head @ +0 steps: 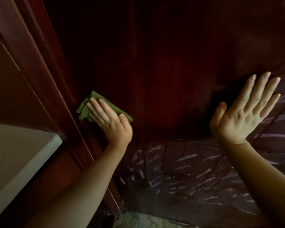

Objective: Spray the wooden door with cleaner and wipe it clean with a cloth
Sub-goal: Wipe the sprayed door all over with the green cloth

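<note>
Folded green cloth (97,97) is pressed on dark reddish wooden door (155,63) by flat-fingered left hand (112,120); right hand (237,116) is splayed, empty. Wiping is judged underway, spraying presumably done.

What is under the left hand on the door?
A folded green cloth, pressed flat against the wooden door by the left hand. The cloth's middle and the door surface behind it are covered and cannot be seen.
</note>
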